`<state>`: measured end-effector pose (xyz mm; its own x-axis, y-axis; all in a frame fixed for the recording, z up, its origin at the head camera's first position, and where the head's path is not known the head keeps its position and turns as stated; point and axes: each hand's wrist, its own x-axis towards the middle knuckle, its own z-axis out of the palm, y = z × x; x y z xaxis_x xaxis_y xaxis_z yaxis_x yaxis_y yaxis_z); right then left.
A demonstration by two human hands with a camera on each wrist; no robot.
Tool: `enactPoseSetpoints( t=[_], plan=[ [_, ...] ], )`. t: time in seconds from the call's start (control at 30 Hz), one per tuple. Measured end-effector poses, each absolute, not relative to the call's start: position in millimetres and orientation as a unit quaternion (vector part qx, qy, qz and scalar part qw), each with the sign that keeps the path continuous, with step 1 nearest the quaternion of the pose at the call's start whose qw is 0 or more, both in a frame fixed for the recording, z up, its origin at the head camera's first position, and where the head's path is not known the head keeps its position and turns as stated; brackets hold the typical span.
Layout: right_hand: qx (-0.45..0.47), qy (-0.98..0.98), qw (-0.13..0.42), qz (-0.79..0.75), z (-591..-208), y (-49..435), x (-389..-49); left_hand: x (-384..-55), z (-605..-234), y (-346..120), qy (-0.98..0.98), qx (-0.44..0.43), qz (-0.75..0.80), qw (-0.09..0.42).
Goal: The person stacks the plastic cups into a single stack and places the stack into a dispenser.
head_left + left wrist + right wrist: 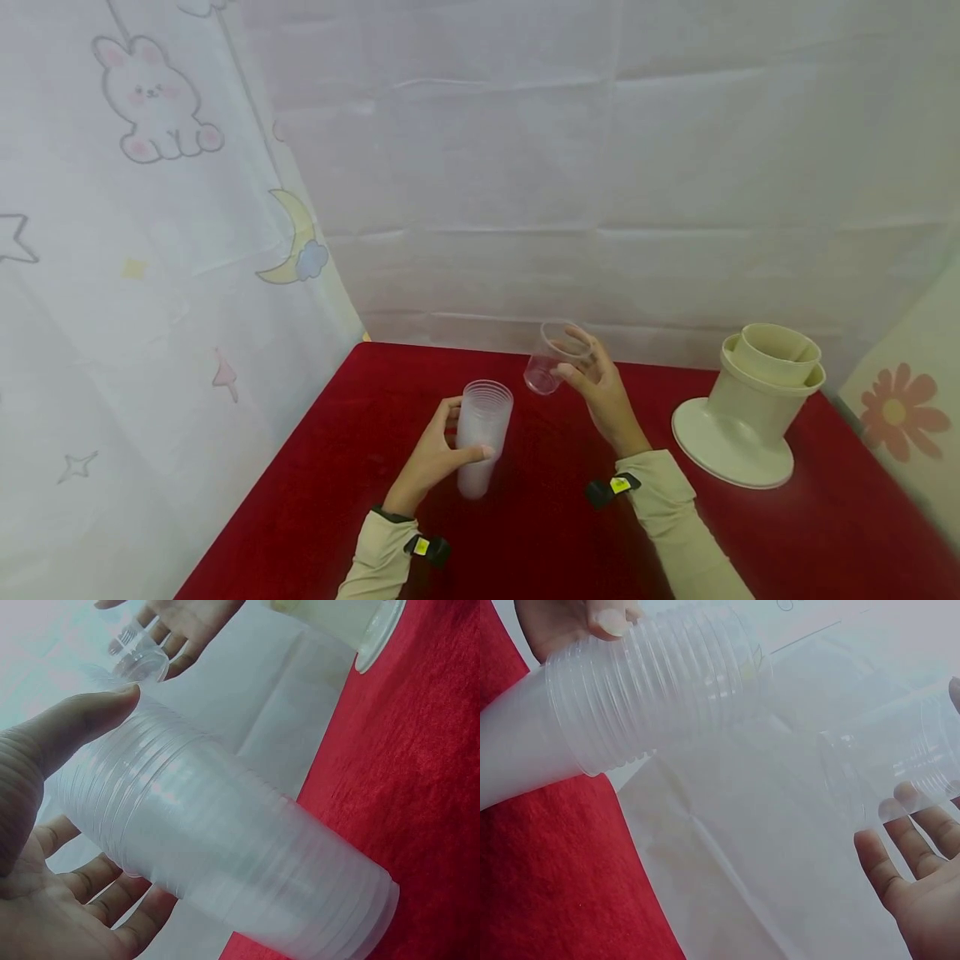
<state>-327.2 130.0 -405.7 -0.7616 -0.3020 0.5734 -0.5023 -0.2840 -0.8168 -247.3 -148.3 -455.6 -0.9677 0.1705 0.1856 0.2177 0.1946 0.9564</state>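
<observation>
My left hand (438, 454) grips a tall stack of nested clear plastic cups (483, 425), thumb across the front and fingers behind. The stack stands nearly upright in the head view, rims at the top; ribbed rims fill much of the left wrist view (202, 810). To the right and farther back, my right hand (600, 387) holds a single clear plastic cup (542, 371) between thumb and fingers. That cup is tilted, its mouth toward the upper right, apart from the stack. In the right wrist view, fingers (907, 847) lie along the single cup's side.
A cream plastic stand (757, 408) with a round base and nested cylindrical openings is at the right of the red cloth-covered table (315, 500). A pale wall sheet (480, 167) hangs behind the table's back edge, and a printed sheet (150, 333) hangs at the left.
</observation>
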Motion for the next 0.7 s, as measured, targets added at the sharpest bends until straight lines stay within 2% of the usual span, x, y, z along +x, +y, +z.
enactPoseSetpoints(
  t=[0.7],
  plan=[
    [0.366,-0.588,0.055,0.719,-395,113,-323,-250,-457,-146,-0.778,-0.126,-0.615,0.021]
  ],
)
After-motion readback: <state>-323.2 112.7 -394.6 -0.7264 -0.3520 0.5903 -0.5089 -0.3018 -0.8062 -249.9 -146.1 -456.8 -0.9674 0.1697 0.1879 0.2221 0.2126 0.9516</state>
